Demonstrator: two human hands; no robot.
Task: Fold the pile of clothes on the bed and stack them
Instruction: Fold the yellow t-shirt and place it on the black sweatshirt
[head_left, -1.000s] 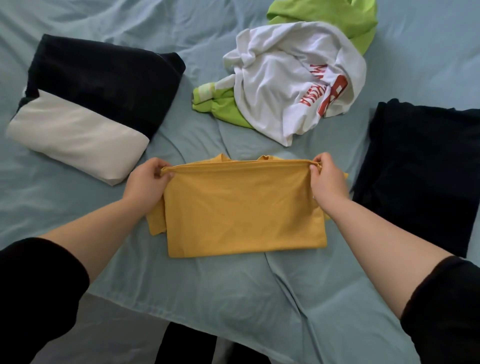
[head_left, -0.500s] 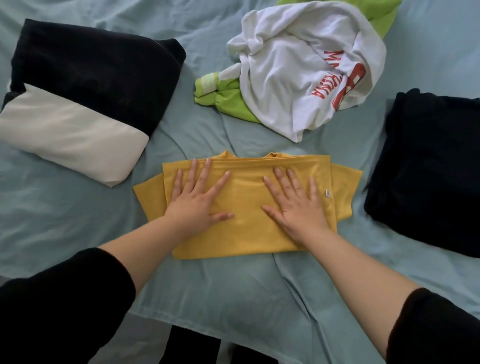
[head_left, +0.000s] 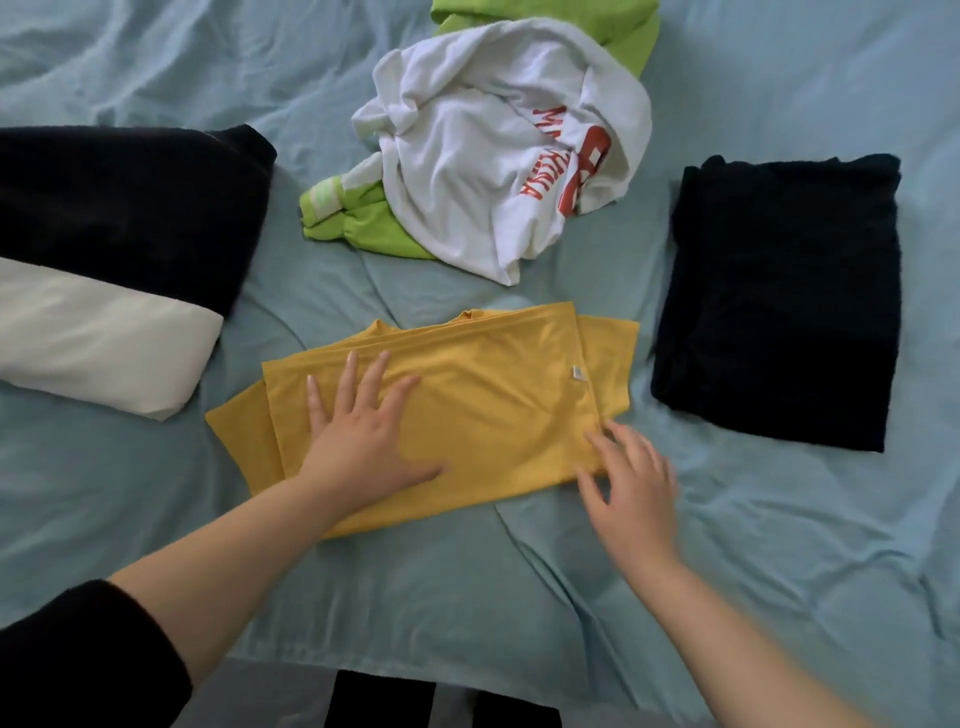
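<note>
A folded yellow shirt (head_left: 493, 395) lies in the middle of the bed's light blue sheet (head_left: 753, 545). My left hand (head_left: 363, 431) presses flat on its left half with the fingers spread. My right hand (head_left: 628, 483) hovers, blurred, at the shirt's lower right corner, fingers loosely spread and holding nothing. Behind the yellow shirt lies a crumpled white shirt with red lettering (head_left: 488, 156) on top of a bright green garment (head_left: 358, 223). A folded black garment (head_left: 779, 301) lies to the right.
At the left lies a folded black-and-white garment (head_left: 114, 270). The bed's near edge runs along the bottom of the view, with dark legs (head_left: 384, 701) showing below it. The sheet is wrinkled all over.
Both hands first pinched the shirt's upper edge, then laid it down and pressed flat. Now my right hand has slid off to the shirt's lower right corner; my left stays pressing.
</note>
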